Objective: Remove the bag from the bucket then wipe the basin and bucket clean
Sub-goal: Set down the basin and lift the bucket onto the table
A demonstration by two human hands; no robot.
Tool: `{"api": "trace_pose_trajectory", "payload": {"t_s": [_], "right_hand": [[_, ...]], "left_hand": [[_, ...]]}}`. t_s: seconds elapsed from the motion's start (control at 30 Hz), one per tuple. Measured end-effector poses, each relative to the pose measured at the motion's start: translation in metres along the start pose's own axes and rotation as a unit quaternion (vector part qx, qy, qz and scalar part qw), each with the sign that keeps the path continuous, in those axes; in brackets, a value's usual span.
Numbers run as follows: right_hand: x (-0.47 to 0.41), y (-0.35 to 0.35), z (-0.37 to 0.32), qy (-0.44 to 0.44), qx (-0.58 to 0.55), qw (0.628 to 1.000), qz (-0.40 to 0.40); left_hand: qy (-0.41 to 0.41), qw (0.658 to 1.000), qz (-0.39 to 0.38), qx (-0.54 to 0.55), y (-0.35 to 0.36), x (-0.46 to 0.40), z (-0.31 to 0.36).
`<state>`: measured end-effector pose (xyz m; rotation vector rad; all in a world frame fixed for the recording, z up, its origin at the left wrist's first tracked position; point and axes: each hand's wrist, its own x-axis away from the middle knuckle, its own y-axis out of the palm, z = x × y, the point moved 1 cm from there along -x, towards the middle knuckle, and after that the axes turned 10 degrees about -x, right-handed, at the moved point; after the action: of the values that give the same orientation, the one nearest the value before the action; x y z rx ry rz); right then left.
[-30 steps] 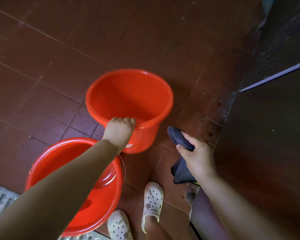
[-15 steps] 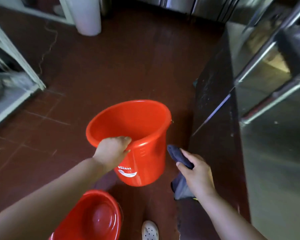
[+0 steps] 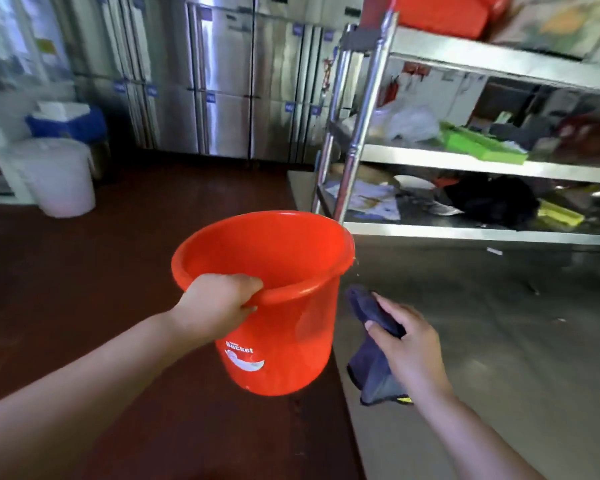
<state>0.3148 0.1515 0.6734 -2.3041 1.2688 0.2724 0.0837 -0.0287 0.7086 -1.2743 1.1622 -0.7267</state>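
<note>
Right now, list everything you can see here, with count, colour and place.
bucket: one, red, centre, held up by its rim
cloth: one, dark blue, right of bucket
white bin: one, far left on floor
blue box: one, behind white bin
fridges: steel, back wall
rack: one, steel, right, cluttered shelves
green tray: one, on rack
left hand: grips bucket rim
right hand: holds cloth

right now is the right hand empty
No, the right hand grips a dark cloth, while the left hand holds the red bucket by its rim.
</note>
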Motion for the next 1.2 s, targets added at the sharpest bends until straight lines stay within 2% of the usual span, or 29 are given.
{"api": "trace_pose_trajectory", "payload": {"t_s": [0.1,0.33,0.6,0.77,0.93,1.07,1.2], "right_hand": [[-0.002,-0.059,-0.008,-0.008,0.007,0.999,0.038],[0.002,-0.170,0.016,-0.022,0.008,0.998,0.051],[-0.005,-0.277,0.048,-0.075,0.013,0.997,0.034],[-0.009,-0.306,0.051,-0.111,0.036,0.993,-0.031],[-0.017,-0.315,0.050,-0.150,0.036,0.987,-0.043],[-0.028,-0.317,0.045,-0.164,0.022,0.986,-0.029],[-0.045,-0.318,0.033,-0.179,0.027,0.983,-0.006]], "left_hand": [[0.039,0.999,0.010,0.017,-0.007,-0.018,0.046],[0.109,0.994,0.012,0.027,0.004,-0.059,0.169],[0.079,0.993,-0.005,0.087,-0.033,-0.142,0.278],[0.047,0.983,-0.061,0.166,-0.056,-0.167,0.305],[0.034,0.975,-0.085,0.204,-0.062,-0.176,0.316],[0.020,0.979,-0.076,0.187,-0.060,-0.179,0.315],[0.029,0.992,-0.024,0.117,-0.054,-0.176,0.316]]}}
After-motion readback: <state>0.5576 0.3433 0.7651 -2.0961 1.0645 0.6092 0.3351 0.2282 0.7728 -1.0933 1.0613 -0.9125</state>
